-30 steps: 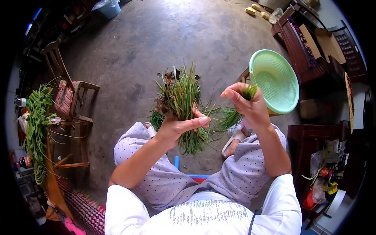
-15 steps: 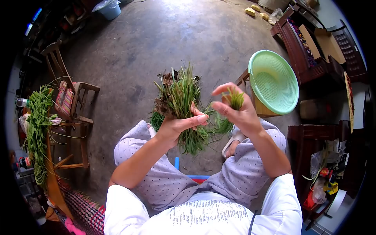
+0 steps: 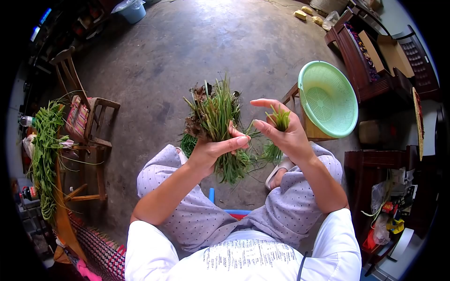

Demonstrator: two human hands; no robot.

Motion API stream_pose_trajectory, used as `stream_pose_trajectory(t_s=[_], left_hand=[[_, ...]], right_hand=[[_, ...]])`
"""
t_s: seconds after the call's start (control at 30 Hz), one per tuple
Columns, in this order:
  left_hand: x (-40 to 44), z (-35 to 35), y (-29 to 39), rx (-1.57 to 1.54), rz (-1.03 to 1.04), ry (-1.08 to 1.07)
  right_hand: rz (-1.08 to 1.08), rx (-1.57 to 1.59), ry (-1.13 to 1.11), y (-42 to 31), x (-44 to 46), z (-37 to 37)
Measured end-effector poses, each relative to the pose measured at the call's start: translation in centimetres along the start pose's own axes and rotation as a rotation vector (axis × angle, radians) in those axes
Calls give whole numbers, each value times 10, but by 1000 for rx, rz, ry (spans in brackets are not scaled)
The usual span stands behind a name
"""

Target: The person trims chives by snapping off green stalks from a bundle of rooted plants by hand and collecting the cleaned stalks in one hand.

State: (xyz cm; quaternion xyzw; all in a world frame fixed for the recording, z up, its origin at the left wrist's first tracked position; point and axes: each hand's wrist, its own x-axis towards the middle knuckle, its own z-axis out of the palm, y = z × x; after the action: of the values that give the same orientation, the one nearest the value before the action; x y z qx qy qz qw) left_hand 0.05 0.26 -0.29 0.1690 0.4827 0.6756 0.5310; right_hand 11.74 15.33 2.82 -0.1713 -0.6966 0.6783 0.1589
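Observation:
A thick bunch of long-stemmed greens (image 3: 218, 112), stem ends up and leaves hanging down, is gripped in my left hand (image 3: 206, 152). Brown wilted leaves (image 3: 194, 124) cling to its left side. My left thumb and a fingertip meet at the bunch's right edge. Apart from it to the right, my right hand (image 3: 295, 136) has a smaller bunch of greens (image 3: 280, 119) tucked in its palm, with the cut-looking ends up. Its index finger and thumb are spread apart, pointing at the left bunch. More greens (image 3: 189, 144) show low behind my left hand.
A light green plastic colander (image 3: 328, 100) rests on a wooden stool (image 3: 314, 126) at right. At left, a heap of greens (image 3: 44, 159) lies beside a wooden chair (image 3: 93, 117). A blue bucket (image 3: 132, 13) stands far back; dark wooden furniture (image 3: 375, 161) lines the right.
My right hand has shifted very slightly, its index finger straighter and the thumb still apart. The left hand and its bunch have stayed nearly in place.

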Motion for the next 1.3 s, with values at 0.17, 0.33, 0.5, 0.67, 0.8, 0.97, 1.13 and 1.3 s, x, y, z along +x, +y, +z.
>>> stream_pose_trajectory(t_s=[0.17,0.33,0.5,0.67,0.8,0.97,1.13,1.3], left_hand=[[0,-2,-2,-19,-26,43],[1,-4,-7,-55,-6,-22],[4,-1,-11,22,23,5],[3,8,-18,-89,-31,130],[10,0,-43,-108,170,88],[9,-4,-22,18,63,46],[8,-5,-12,-449,-199,44],[6,0,-13,-288,-71,44]], right_hand=[[104,117,-216,0,-1,2],[22,65,-149,7,-1,3],[46,253,71,5,5,-3],[58,122,-35,1,1,25],[-38,-235,-13,17,4,33],[70,114,-18,19,12,27],[96,181,3,9,12,21],[82,59,28,16,14,13]])
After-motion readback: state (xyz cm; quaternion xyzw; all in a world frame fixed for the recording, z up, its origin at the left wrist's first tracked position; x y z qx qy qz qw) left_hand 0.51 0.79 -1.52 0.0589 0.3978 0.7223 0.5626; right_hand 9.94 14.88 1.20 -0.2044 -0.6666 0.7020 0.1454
